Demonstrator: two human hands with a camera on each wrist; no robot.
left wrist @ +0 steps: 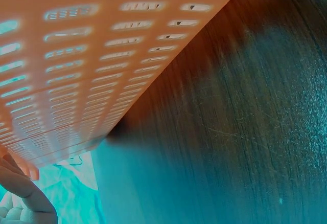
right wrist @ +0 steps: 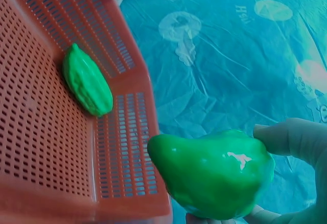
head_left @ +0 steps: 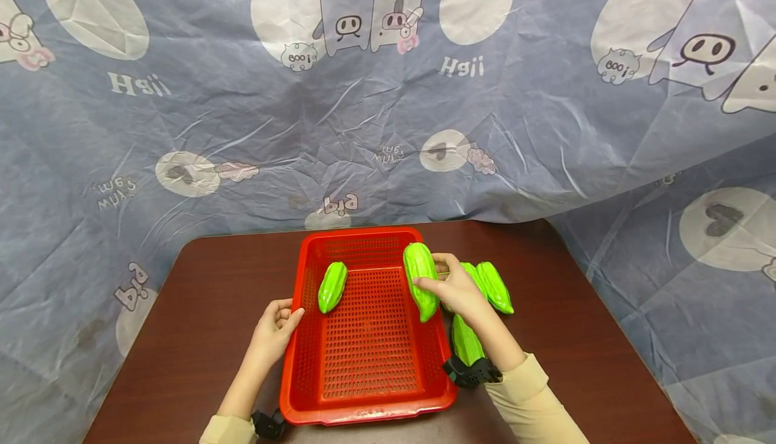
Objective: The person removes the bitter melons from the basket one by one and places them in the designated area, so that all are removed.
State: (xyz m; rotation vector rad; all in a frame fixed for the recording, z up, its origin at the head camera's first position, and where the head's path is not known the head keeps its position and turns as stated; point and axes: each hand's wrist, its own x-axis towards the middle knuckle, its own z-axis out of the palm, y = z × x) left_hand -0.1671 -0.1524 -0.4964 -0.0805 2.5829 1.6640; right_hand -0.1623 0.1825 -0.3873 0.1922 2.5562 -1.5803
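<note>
A shallow red plastic basket [head_left: 370, 409] with slotted walls stands on the table. Inside it, along the left wall, lies a bright green bitter melon [head_left: 333, 287]. My right hand [head_left: 457, 289] grips another green bitter melon [head_left: 420, 279] between thumb and fingers, over the basket's right rim; the right wrist view shows this held melon [right wrist: 214, 175] close up, its tapered end towards the basket. On the left side, my left hand [head_left: 275, 329] pinches the basket's rim, thumb on top. In the left wrist view only part of that hand [left wrist: 23, 193] appears.
Right of the basket more bitter melons lie on the table, one [head_left: 495, 288] farther out and one [head_left: 466, 340] near the right wrist, partly hidden by the arm. A grey-blue printed cloth [head_left: 339, 114] hangs behind the brown table [head_left: 224, 282].
</note>
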